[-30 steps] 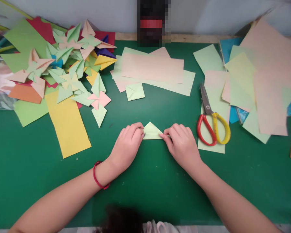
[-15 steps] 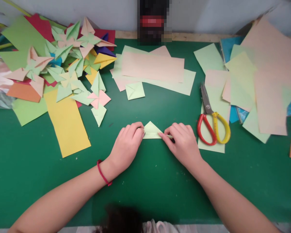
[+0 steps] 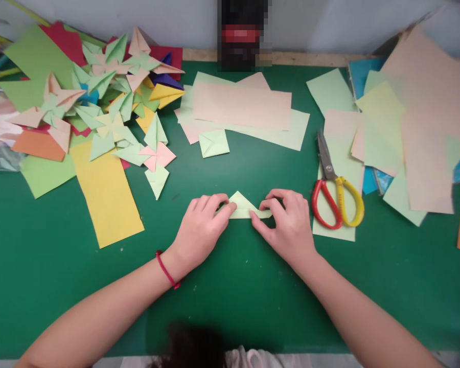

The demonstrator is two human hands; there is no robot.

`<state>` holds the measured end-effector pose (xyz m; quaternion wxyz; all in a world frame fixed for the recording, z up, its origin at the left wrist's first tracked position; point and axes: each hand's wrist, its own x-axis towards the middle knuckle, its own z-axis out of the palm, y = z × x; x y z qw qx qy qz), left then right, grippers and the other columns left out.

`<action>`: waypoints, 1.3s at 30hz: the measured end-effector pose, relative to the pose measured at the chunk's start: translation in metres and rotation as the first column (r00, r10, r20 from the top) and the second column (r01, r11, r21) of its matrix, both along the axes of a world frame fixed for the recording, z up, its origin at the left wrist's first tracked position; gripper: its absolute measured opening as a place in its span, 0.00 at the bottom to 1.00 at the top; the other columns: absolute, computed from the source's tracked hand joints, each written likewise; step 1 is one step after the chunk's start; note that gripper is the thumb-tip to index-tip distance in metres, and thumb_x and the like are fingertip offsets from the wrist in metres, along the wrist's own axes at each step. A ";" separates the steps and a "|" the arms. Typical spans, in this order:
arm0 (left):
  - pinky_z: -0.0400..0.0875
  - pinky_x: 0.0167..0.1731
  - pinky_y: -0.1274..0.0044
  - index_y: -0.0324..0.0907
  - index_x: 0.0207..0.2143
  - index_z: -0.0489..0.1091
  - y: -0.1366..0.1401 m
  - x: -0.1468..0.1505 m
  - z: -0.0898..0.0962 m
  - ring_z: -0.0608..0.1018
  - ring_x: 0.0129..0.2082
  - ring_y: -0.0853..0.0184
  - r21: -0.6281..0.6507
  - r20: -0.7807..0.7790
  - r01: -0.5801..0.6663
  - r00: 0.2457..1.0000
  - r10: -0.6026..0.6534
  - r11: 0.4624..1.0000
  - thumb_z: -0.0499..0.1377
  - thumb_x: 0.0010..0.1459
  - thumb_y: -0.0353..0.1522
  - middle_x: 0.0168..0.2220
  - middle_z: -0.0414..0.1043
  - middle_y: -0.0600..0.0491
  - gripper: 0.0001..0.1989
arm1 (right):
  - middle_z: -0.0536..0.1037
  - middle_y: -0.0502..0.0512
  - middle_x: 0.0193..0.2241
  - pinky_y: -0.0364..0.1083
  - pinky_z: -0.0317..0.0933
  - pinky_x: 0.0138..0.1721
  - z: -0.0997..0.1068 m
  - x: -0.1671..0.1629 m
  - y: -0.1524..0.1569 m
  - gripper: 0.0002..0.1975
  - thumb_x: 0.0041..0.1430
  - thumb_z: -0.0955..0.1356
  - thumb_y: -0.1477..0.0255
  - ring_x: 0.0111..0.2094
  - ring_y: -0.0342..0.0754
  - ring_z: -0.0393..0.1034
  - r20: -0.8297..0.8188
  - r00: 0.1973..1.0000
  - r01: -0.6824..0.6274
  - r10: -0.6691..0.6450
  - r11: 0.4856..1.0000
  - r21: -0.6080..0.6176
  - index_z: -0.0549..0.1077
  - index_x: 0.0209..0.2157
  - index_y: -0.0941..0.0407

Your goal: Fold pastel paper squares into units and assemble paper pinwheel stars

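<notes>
While both hands work at mid-scene, the green tabletop (image 3: 245,286) runs from them to the near edge, with room to either side of the forearms. Folded paper (image 3: 238,204), pale green, lies flat between the hands, its peak toward the far side. Left hand (image 3: 207,222): thumb and curled fingers close together, holding the paper's left end. Right hand (image 3: 285,214): thumb on the near strip, forefinger arched over the right end, a narrow gap between them; cannot tell whether it pinches. Scissors (image 3: 328,170) lie just right of the right hand, points toward the far side, across a pale green sheet (image 3: 343,148).

Materials: matte, thin paper throughout. Folded paper shows a triangular top above a straight band. Far of it, a creased square packet (image 3: 213,144) sits beside overlapping rectangular sheets (image 3: 241,106). Far left, pointed star-like pieces (image 3: 111,128) heap up; a smooth yellow strip (image 3: 109,199) extends nearward from them. Scissor loops: one red, one yellow; blades dark metal. Red cord bracelet (image 3: 167,271) on left wrist.

Obscured: both ends of the folded paper partly under fingers; far-centre object (image 3: 239,36) pixelated; clear plastic (image 3: 0,135) cut off at left; loose sheets (image 3: 425,133) at right overlap, count uncertain.
</notes>
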<state>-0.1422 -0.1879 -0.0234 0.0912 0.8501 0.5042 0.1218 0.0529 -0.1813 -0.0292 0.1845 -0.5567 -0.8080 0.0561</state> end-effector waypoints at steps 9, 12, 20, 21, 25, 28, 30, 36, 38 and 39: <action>0.62 0.39 0.72 0.41 0.39 0.67 0.000 0.007 0.002 0.68 0.40 0.63 -0.002 0.030 0.009 1.000 -0.009 1.000 0.49 0.58 0.25 0.44 0.67 0.48 0.09 | 0.70 0.57 0.35 0.49 0.54 0.39 0.000 -0.004 -0.003 0.08 0.52 0.66 0.65 0.39 0.52 0.62 0.003 0.999 0.050 -0.050 0.999 -0.004 0.66 0.29 0.56; 0.62 0.40 0.71 0.42 0.39 0.67 0.000 0.008 0.002 0.68 0.41 0.64 -0.024 0.047 0.006 0.999 -0.005 1.000 0.50 0.58 0.24 0.44 0.67 0.49 0.10 | 0.70 0.57 0.36 0.49 0.55 0.40 -0.001 -0.005 -0.003 0.08 0.53 0.66 0.66 0.41 0.51 0.63 -0.029 0.999 0.046 -0.047 0.999 -0.019 0.64 0.28 0.56; 0.61 0.40 0.69 0.41 0.35 0.69 0.002 0.015 0.003 0.68 0.39 0.62 -0.015 0.069 -0.083 0.994 0.084 0.996 0.53 0.56 0.32 0.41 0.67 0.47 0.07 | 0.69 0.59 0.40 0.50 0.53 0.43 0.000 -0.009 -0.005 0.09 0.53 0.66 0.67 0.46 0.53 0.62 -0.014 0.999 0.049 -0.049 0.998 -0.031 0.63 0.25 0.56; 0.61 0.40 0.69 0.41 0.35 0.69 0.002 0.016 0.003 0.68 0.38 0.62 -0.013 0.070 -0.087 0.994 0.088 0.996 0.53 0.56 0.33 0.41 0.67 0.47 0.07 | 0.69 0.59 0.40 0.50 0.53 0.43 0.000 -0.010 -0.005 0.09 0.53 0.66 0.66 0.46 0.53 0.62 -0.010 0.999 0.052 -0.052 0.998 -0.027 0.63 0.25 0.56; 0.61 0.41 0.69 0.41 0.35 0.69 0.001 0.018 0.004 0.68 0.38 0.62 0.009 0.056 -0.097 0.994 0.096 0.995 0.53 0.56 0.32 0.41 0.68 0.47 0.07 | 0.69 0.59 0.40 0.50 0.53 0.44 0.000 -0.011 -0.006 0.09 0.53 0.66 0.66 0.46 0.53 0.62 0.000 0.998 0.060 -0.060 0.998 -0.023 0.63 0.26 0.56; 0.61 0.44 0.68 0.41 0.36 0.68 -0.001 0.017 0.004 0.68 0.39 0.62 0.026 0.035 -0.090 0.995 0.089 0.996 0.52 0.56 0.29 0.42 0.68 0.48 0.07 | 0.69 0.59 0.40 0.50 0.53 0.44 0.000 -0.010 -0.005 0.06 0.53 0.65 0.69 0.46 0.52 0.62 -0.001 0.999 0.051 -0.051 0.998 -0.028 0.64 0.27 0.56; 0.61 0.46 0.67 0.41 0.37 0.68 -0.003 0.014 0.004 0.68 0.40 0.62 0.028 0.023 -0.085 0.996 0.084 0.996 0.52 0.56 0.26 0.43 0.68 0.48 0.08 | 0.69 0.58 0.40 0.50 0.53 0.44 0.000 -0.008 -0.005 0.04 0.53 0.65 0.70 0.46 0.52 0.61 -0.009 0.999 0.045 -0.046 0.998 -0.032 0.64 0.29 0.56; 0.61 0.47 0.66 0.41 0.38 0.67 -0.010 -0.001 0.005 0.67 0.44 0.61 0.015 0.012 -0.121 0.993 0.121 0.992 0.51 0.55 0.22 0.45 0.67 0.48 0.11 | 0.69 0.58 0.40 0.49 0.54 0.43 0.000 -0.006 -0.005 0.03 0.51 0.63 0.77 0.45 0.51 0.62 -0.056 0.997 0.048 -0.050 0.998 -0.043 0.64 0.30 0.56; 0.62 0.47 0.65 0.41 0.37 0.67 -0.012 -0.004 0.006 0.67 0.44 0.61 0.024 0.021 -0.138 0.990 0.138 0.990 0.50 0.54 0.22 0.45 0.66 0.47 0.11 | 0.69 0.58 0.39 0.50 0.54 0.42 0.000 -0.006 -0.005 0.04 0.51 0.63 0.79 0.44 0.51 0.62 -0.077 0.996 0.050 -0.053 0.998 -0.034 0.64 0.29 0.55; 0.62 0.46 0.65 0.41 0.36 0.67 -0.014 -0.005 0.006 0.67 0.45 0.60 0.028 0.028 -0.148 0.989 0.147 0.989 0.50 0.54 0.22 0.45 0.66 0.47 0.11 | 0.69 0.58 0.39 0.50 0.54 0.42 -0.001 -0.006 -0.005 0.04 0.51 0.63 0.79 0.44 0.51 0.62 -0.085 0.995 0.051 -0.053 0.998 -0.030 0.64 0.29 0.55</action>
